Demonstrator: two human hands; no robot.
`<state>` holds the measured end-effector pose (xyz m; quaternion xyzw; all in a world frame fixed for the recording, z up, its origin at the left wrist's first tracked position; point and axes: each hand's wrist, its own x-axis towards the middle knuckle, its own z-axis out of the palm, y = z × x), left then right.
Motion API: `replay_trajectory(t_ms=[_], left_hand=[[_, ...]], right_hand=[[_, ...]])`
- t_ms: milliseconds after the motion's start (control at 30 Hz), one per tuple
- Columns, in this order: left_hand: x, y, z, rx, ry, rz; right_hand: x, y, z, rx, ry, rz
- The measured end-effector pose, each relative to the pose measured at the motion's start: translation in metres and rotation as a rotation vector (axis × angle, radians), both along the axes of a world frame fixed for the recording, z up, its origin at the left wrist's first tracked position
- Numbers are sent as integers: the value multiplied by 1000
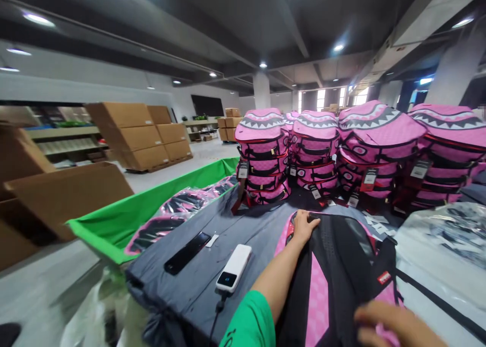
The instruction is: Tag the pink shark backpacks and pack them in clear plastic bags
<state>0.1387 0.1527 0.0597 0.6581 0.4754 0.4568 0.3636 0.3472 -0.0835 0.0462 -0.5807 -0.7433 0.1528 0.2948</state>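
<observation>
A black and pink checked backpack (336,266) lies on the cloth-covered table in front of me, its padded back and straps facing up. My left hand (304,226) holds its top edge near the left corner, fingers curled over the rim and thumb toward the black handle. Low at the right, my right hand (395,324) is smeared by motion over the lower right of the backpack. A bit of pink shows by its fingers, and I cannot make out whether they grip it. A red label (383,277) sits on the right strap.
Stacked pink backpacks (264,155) with hang tags stand along the table's far side. A black phone (188,252) and white power bank (234,267) with a cable lie left. A green-lined bin (102,235) holds bagged backpacks. Clear plastic bags (444,241) lie right; cartons (138,134) stand behind.
</observation>
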Motion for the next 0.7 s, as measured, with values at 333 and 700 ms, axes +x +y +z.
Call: replay_trajectory(t_ms=[333,700], left_hand=[[70,-54,14,390,343,-541],[109,-57,2,132,345,-675]], right_hand=[[75,128,46,-258,54,-689],[59,81,89,-129,215,-555]])
